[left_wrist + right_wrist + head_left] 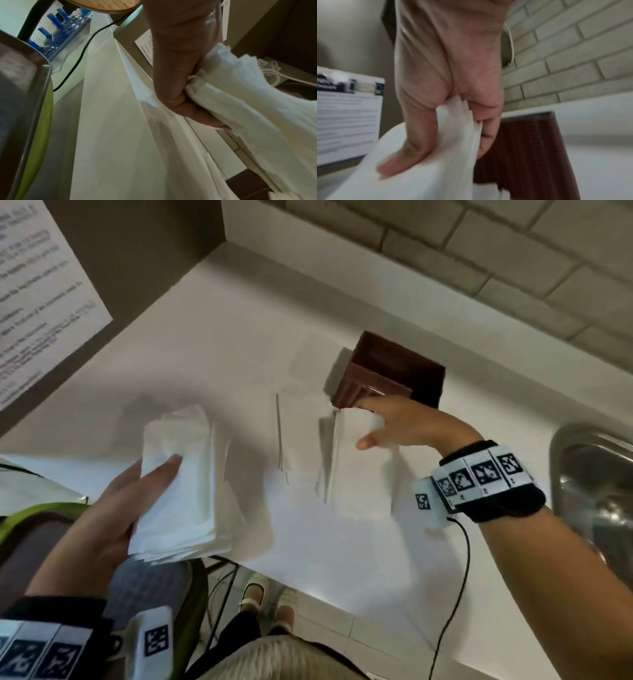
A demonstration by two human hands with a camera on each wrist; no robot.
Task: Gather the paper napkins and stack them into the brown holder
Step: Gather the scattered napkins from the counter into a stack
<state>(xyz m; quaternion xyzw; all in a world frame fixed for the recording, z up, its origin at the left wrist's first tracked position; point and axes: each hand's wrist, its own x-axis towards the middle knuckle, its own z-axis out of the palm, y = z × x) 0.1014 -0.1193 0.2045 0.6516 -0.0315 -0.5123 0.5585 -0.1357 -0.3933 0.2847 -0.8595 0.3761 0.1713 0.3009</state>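
The left hand (102, 518) is gripping a thick stack of white paper napkins (185, 487); the right hand (404, 426) is pinching a thinner white napkin bundle (356, 463) beside the brown ribbed holder (394, 371), above the white tabletop (239, 354).

A thick stack of white napkins (185, 484) sits in the left hand (102, 518). A thinner bunch (356, 460) hangs from the right hand (404, 426), just beside the holder (387, 374), a brown ribbed open box standing upright on the table (239, 354). More napkins (294, 433) lie flat between.
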